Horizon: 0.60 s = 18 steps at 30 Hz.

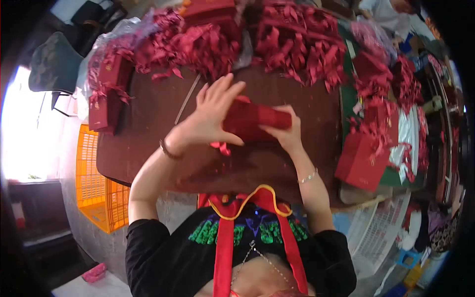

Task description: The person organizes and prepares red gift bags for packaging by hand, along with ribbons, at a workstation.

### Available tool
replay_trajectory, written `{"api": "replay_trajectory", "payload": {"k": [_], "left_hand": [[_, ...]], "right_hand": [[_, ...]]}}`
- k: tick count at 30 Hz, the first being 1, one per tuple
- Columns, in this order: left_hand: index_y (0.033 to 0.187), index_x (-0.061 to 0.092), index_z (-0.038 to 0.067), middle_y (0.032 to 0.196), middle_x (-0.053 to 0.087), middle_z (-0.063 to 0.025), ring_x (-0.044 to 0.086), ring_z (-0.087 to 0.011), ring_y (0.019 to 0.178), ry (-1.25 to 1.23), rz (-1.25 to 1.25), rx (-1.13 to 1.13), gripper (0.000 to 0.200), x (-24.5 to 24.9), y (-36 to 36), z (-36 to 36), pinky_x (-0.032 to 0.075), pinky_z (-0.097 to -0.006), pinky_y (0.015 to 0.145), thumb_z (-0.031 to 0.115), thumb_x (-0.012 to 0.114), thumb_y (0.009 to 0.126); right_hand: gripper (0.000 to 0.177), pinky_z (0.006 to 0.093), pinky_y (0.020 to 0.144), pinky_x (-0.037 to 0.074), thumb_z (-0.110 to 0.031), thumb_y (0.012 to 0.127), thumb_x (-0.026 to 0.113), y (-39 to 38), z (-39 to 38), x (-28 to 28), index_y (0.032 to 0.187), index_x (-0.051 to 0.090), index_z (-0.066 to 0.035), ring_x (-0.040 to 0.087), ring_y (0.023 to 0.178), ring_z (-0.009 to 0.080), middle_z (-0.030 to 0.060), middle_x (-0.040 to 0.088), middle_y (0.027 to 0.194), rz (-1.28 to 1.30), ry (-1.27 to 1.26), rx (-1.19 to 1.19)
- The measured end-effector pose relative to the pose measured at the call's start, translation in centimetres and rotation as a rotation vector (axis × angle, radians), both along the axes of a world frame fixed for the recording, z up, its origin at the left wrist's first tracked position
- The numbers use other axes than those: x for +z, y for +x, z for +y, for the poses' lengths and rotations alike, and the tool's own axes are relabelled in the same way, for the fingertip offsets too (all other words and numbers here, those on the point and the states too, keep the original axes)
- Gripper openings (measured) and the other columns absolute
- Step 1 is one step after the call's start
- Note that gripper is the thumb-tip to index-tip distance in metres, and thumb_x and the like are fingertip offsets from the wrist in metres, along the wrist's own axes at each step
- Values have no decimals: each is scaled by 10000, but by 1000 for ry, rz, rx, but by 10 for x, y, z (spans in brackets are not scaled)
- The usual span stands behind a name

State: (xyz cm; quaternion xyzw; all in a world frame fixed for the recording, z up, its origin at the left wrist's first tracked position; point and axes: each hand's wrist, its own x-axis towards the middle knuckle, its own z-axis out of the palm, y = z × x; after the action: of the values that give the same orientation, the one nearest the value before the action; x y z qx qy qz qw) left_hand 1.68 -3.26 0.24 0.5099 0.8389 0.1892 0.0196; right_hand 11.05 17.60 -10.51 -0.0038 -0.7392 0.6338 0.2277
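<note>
A dark red box (255, 119) is held up over the brown table (148, 143), with red ribbon showing at its left end. My right hand (287, 129) grips the box's right end, thumb on the near side and fingers over the far edge. At the left end, my left hand (213, 109) is open, its fingers spread upward and its thumb stretched along the box's near side. A red ribbon end (222, 148) hangs just below that thumb.
Heaps of red ribboned boxes (203, 47) line the table's far edge, with more ribboned boxes (301, 52) beside them. Red boxes stand at the left (105, 113) and right (363, 161). An orange crate (94, 178) is below left; another person (388, 17) is at the far right.
</note>
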Motion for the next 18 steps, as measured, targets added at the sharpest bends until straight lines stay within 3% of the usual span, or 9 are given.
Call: {"api": "replay_trajectory", "payload": {"k": [4, 5, 6, 8, 9, 11, 12, 14, 18], "left_hand": [[1379, 183, 6, 1396, 219, -255, 245, -412, 1284, 24, 145, -110, 1144, 1, 16, 40, 207, -465, 1054, 450, 788, 516], [1375, 185, -4, 1277, 396, -233, 423, -365, 1161, -32, 335, -93, 1114, -6, 14, 46, 341, -433, 962, 382, 795, 527], [1375, 185, -4, 1277, 396, -233, 423, -365, 1161, -30, 349, -86, 1114, -13, 13, 49, 341, -433, 962, 382, 795, 527], [1243, 377, -7, 1019, 560, -162, 565, -294, 931, -231, 184, -51, 865, -17, 10, 52, 437, -391, 785, 295, 791, 546], [1243, 377, -7, 1019, 560, -162, 565, -294, 931, -238, 184, -53, 865, -20, 7, 52, 437, -391, 785, 295, 791, 546], [959, 496, 25, 755, 579, -90, 592, -255, 720, -203, 231, -98, 487, -24, 3, 53, 440, -368, 643, 223, 747, 591], [959, 496, 25, 755, 579, -90, 592, -255, 720, -204, 223, -99, 487, -26, 2, 54, 440, -368, 643, 223, 747, 591], [762, 457, 57, 665, 561, -88, 586, -271, 658, -130, 253, -91, 307, -30, 2, 55, 433, -375, 620, 181, 701, 623], [757, 461, 46, 602, 558, -103, 585, -270, 593, -102, 255, -122, 229, -29, 0, 56, 438, -369, 582, 89, 632, 612]], "right_hand": [[420, 272, 701, 514, -91, 617, 809, 1, -2, 1, 946, 562, -13, 632, 787, 132, 89, 663, 850, 13, -78, 8], [420, 272, 701, 514, -91, 617, 809, 2, -2, -1, 946, 562, -13, 632, 787, 132, 89, 663, 850, 27, -73, 18], [420, 271, 700, 515, -88, 619, 808, 2, -2, -4, 950, 561, -13, 632, 786, 130, 88, 662, 854, 32, -60, 16], [420, 270, 699, 516, -85, 621, 806, -2, -2, -2, 953, 560, -12, 632, 786, 129, 87, 661, 858, 44, -57, 7], [414, 271, 697, 516, -84, 627, 802, -1, -3, -2, 955, 560, -12, 633, 785, 129, 87, 660, 861, 38, -54, 8], [409, 273, 696, 516, -84, 633, 798, 2, -3, -2, 957, 560, -12, 633, 784, 129, 87, 660, 863, 18, -51, 12], [402, 272, 695, 516, -83, 638, 795, 1, -3, -2, 957, 561, -13, 634, 783, 129, 85, 660, 862, 26, -80, 30], [395, 271, 694, 516, -82, 643, 792, 2, -4, -1, 956, 562, -14, 634, 782, 129, 83, 660, 861, 17, -115, 40], [406, 250, 706, 506, -16, 640, 775, 2, -2, 5, 975, 546, -8, 617, 783, 114, 74, 649, 853, 38, -27, 46]]}}
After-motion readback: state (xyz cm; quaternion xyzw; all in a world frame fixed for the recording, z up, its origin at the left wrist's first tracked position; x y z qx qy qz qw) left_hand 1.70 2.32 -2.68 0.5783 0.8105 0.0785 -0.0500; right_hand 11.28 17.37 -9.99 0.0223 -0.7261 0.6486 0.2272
